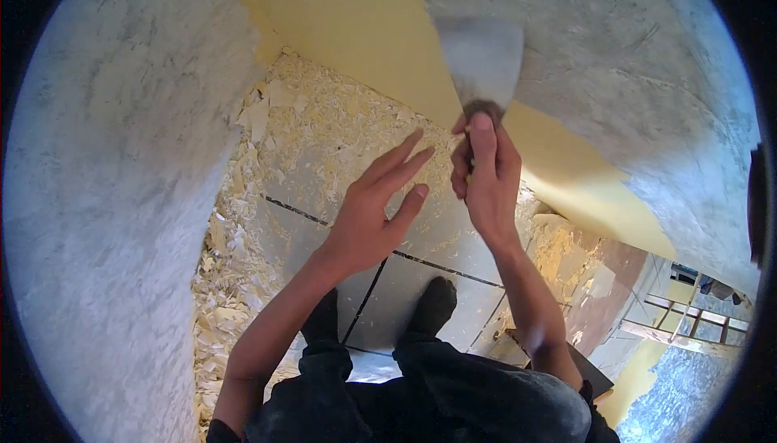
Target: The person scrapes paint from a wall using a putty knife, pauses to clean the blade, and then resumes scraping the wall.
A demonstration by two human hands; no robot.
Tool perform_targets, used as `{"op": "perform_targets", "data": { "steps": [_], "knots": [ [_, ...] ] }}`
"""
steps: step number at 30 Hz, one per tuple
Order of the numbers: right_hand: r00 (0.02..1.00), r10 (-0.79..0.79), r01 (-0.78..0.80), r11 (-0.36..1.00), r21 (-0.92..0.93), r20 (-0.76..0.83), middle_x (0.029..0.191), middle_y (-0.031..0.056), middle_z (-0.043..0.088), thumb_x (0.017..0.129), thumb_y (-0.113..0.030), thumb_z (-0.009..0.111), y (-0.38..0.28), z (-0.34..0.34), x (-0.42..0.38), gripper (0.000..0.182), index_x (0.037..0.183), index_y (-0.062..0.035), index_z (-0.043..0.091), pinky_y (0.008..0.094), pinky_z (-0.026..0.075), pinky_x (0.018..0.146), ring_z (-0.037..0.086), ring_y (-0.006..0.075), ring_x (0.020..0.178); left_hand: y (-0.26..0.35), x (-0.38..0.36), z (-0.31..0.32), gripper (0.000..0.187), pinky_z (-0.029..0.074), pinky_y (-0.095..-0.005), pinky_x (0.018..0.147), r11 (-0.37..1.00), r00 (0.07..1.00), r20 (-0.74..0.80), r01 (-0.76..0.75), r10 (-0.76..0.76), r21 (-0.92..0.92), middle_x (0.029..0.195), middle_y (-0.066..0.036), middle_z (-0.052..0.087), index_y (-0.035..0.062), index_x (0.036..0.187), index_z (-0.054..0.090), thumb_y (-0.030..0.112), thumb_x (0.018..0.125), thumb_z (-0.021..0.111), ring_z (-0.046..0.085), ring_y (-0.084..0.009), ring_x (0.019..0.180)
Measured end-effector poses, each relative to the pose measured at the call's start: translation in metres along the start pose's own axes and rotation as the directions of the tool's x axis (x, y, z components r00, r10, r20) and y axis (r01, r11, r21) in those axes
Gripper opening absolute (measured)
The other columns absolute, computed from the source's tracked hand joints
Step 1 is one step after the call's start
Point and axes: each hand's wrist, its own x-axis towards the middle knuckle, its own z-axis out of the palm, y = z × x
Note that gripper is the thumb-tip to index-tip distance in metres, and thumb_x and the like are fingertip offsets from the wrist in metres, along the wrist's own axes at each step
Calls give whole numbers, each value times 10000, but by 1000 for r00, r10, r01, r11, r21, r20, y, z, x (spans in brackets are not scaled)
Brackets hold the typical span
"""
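Note:
My right hand (488, 172) is closed round the dark handle of a wide scraper (483, 54), thumb along the top. Its broad metal blade, slightly blurred, lies at the wall where yellow paint (348, 22) meets bare grey plaster (599, 30). To the left, my left hand (375, 204) hangs in the air with fingers stretched out and thumb apart, holding nothing. Whether the blade's edge presses on the wall is hard to make out.
Pale paint flakes (222, 305) cover the tiled floor (364, 297) along the walls. A scraped grey wall (121, 184) rises on the left. My feet (433, 305) stand on the tiles. A wooden ladder-like frame (688, 317) is at the far right.

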Motion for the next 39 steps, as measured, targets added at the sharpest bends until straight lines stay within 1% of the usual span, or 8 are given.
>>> {"op": "perform_targets", "data": {
  "steps": [3,6,12,18,21,23,29,39],
  "knots": [
    [996,91,-91,995,36,-13,588,-26,425,1006,-341,445,0,-4,3,356,890,-22,551,229,323,463,391,47,520,0,0,3,419,353,-381,1076,1000,1000,12,-15,15,-15,1448,-130,431,81,1322,533,94,906,579,423,-287,1330],
    [993,-116,116,987,-113,10,517,-35,356,1016,-384,398,-3,2,14,377,896,-52,530,210,262,380,324,40,408,0,-1,4,406,375,-404,1054,1000,1000,19,-18,18,2,1442,-164,417,61,1319,524,127,920,563,439,-343,1298],
    [999,45,-45,999,-21,-3,598,-10,454,993,-322,492,2,-4,6,336,950,0,581,231,337,476,406,53,533,-2,-2,-1,417,352,-384,1076,1000,1000,6,-14,14,0,1444,-138,433,72,1319,532,95,906,582,422,-292,1331],
    [990,-139,137,978,-158,-4,605,4,475,986,-299,511,-2,7,15,333,1050,18,591,240,357,471,427,64,526,0,0,-1,403,377,-402,1053,999,999,-3,-35,35,8,1433,-165,429,61,1309,533,126,913,573,442,-340,1297],
    [999,-45,44,998,-36,-21,533,-46,359,1013,-355,442,3,4,10,336,930,-43,536,201,264,391,319,23,424,0,-3,-2,423,360,-386,1070,999,1000,0,-20,20,25,1442,-146,435,73,1318,533,82,898,587,438,-293,1319],
    [999,-48,49,989,-143,4,613,11,490,985,-305,512,-5,1,16,361,1075,40,574,245,368,476,440,69,531,-6,-3,-3,421,356,-386,1072,1000,1000,-14,-12,11,-18,1444,-145,431,73,1318,534,80,899,585,432,-293,1323],
    [1000,19,-19,998,-67,-5,628,8,502,981,-337,510,-3,-4,6,410,1104,51,555,240,367,475,436,63,534,-1,-4,-3,413,351,-384,1076,1000,1000,12,-6,6,17,1448,-146,426,69,1319,530,83,909,573,432,-293,1323],
    [999,-26,24,998,-61,-29,604,-34,442,1000,-332,481,-1,0,3,315,989,-29,562,199,324,453,377,27,512,-3,-8,-7,414,352,-376,1074,1000,1000,-21,-2,2,-23,1444,-150,431,69,1319,532,97,909,578,431,-295,1323]
  ]
}}
